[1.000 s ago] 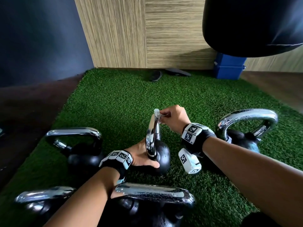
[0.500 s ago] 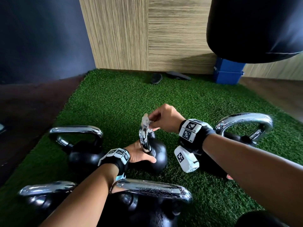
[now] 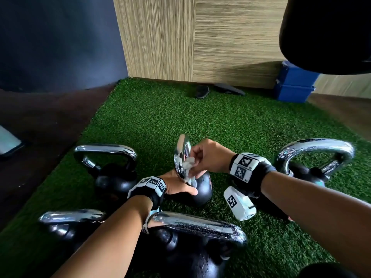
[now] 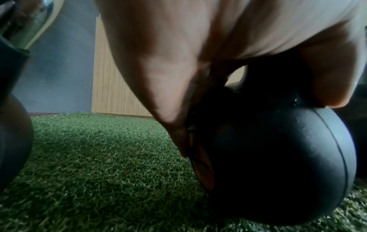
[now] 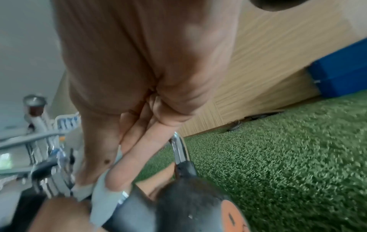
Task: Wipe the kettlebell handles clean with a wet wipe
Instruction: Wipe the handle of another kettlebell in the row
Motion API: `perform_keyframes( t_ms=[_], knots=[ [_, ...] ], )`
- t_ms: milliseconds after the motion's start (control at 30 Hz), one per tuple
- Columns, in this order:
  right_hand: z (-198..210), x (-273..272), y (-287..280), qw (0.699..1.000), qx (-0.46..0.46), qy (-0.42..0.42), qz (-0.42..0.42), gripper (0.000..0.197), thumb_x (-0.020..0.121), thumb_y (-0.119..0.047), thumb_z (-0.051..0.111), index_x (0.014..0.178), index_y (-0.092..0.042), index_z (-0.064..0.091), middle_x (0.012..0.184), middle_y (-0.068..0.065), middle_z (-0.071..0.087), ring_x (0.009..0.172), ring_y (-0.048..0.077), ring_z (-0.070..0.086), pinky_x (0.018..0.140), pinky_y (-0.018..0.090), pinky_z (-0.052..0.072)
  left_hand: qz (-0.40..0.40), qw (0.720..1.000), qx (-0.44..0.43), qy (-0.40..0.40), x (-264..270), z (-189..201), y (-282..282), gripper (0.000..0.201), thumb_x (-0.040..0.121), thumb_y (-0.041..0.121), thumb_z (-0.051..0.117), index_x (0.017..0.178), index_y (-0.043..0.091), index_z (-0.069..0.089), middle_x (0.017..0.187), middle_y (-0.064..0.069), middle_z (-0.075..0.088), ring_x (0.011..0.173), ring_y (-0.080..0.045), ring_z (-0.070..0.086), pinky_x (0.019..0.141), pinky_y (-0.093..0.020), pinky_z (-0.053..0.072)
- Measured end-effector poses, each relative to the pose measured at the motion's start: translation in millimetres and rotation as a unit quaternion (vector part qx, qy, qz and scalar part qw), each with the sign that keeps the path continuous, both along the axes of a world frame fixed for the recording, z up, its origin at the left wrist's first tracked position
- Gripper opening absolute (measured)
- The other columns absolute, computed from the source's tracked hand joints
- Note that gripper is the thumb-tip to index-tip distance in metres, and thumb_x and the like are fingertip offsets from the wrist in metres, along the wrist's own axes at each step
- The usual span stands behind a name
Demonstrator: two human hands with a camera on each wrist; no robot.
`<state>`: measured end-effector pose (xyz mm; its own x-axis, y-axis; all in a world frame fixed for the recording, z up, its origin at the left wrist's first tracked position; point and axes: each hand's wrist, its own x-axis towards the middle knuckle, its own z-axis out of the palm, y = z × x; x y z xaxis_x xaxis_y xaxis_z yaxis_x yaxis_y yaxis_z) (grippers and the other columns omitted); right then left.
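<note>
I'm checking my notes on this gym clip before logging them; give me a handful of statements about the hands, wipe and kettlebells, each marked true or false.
1. The right hand pinches the wet wipe against the middle kettlebell's chrome handle. True.
2. The left hand lifts that kettlebell off the turf. False: it rests on the black ball, which sits on the green turf.
3. Five kettlebells are in view. True.
4. The blue box stands on the left. False: far right, by the wooden wall.
</note>
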<state>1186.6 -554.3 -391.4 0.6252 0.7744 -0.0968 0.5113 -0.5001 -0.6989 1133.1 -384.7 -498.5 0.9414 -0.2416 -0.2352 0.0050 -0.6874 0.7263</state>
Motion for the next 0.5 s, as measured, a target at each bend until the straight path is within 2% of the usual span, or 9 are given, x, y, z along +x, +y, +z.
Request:
perform_keyframes(
  t_ms=[67,100,200,267,300,333,367,433,500],
  knots=[
    [-10,-2,0,0.999,-0.030,-0.037,0.014,0.025,0.066,-0.020,0.091,0.075,-0.017,0.068,0.070,-0.010,0.069,0.060,0.001,0.061,0.056,0.015,0.048,0.030,0.999,-0.001,0.024,-3,1,-2,0.045,0.079,0.032,0.080,0.116,0.048,0.061,0.124,0.019,0.064,0.114,0.000,0.056,0.115,-0.029,0.034],
    [-14,-2,0,0.998,-0.038,-0.052,0.015,0.024,0.066,-0.020,0.091,0.076,-0.018,0.069,0.072,-0.011,0.069,0.061,0.000,0.061,0.056,0.012,0.046,0.039,0.999,0.000,0.032,-3,0,-2,0.042,0.081,0.027,0.081,0.114,0.044,0.063,0.119,0.019,0.066,0.109,0.000,0.058,0.114,-0.031,0.037],
    [-15,3,-2,0.999,-0.033,-0.041,0.002,0.027,0.068,-0.014,0.090,0.091,-0.011,0.076,0.082,-0.006,0.074,0.068,0.002,0.066,0.061,0.014,0.052,0.044,0.998,-0.018,0.039,-5,3,-5,0.057,0.081,0.021,0.082,0.134,0.028,0.061,0.133,0.005,0.065,0.123,-0.015,0.056,0.113,-0.033,0.036],
    [-14,7,-3,1.000,-0.027,-0.005,-0.004,0.026,0.071,-0.011,0.087,0.095,-0.013,0.078,0.084,-0.010,0.076,0.072,0.002,0.069,0.066,0.016,0.056,0.038,0.998,-0.029,0.031,-6,5,-7,0.059,0.077,0.023,0.082,0.132,0.019,0.062,0.136,-0.004,0.064,0.126,-0.024,0.055,0.110,-0.035,0.038],
    [-14,9,-4,1.000,-0.031,0.005,-0.001,0.020,0.073,-0.011,0.086,0.089,-0.018,0.078,0.078,-0.015,0.075,0.068,-0.003,0.067,0.064,0.013,0.054,0.036,0.999,-0.024,0.030,-6,6,-9,0.055,0.074,0.026,0.081,0.126,0.017,0.065,0.133,-0.006,0.065,0.123,-0.026,0.057,0.110,-0.037,0.040],
    [-14,11,-5,0.999,-0.042,0.013,0.008,0.016,0.075,-0.012,0.084,0.082,-0.023,0.075,0.070,-0.020,0.072,0.063,-0.006,0.064,0.063,0.013,0.051,0.035,0.999,-0.014,0.031,-7,6,-10,0.047,0.071,0.031,0.079,0.116,0.022,0.070,0.124,-0.006,0.069,0.116,-0.027,0.061,0.108,-0.040,0.043],
    [-15,11,-5,0.998,-0.055,0.024,0.019,0.014,0.079,-0.015,0.082,0.081,-0.025,0.073,0.069,-0.020,0.071,0.061,-0.005,0.063,0.066,0.016,0.051,0.040,0.999,-0.006,0.034,-8,8,-10,0.034,0.068,0.034,0.078,0.102,0.032,0.072,0.110,0.000,0.071,0.106,-0.023,0.064,0.103,-0.039,0.047],
    [-15,10,-7,0.995,-0.084,0.046,0.041,0.006,0.085,-0.019,0.076,0.090,-0.021,0.073,0.088,-0.018,0.074,0.068,0.000,0.066,0.087,0.032,0.055,0.041,0.998,0.003,0.038,-7,5,-11,0.018,0.065,0.040,0.078,0.079,0.044,0.068,0.090,0.013,0.067,0.090,-0.014,0.063,0.095,-0.035,0.049],
    [-11,8,-8,0.993,-0.097,0.041,0.059,0.009,0.089,-0.017,0.072,0.096,-0.022,0.071,0.107,-0.010,0.073,0.078,0.000,0.069,0.099,0.042,0.053,0.049,0.998,0.014,0.041,-6,4,-11,0.020,0.061,0.046,0.078,0.074,0.041,0.064,0.087,0.015,0.066,0.091,-0.016,0.064,0.094,-0.038,0.052]
  ],
)
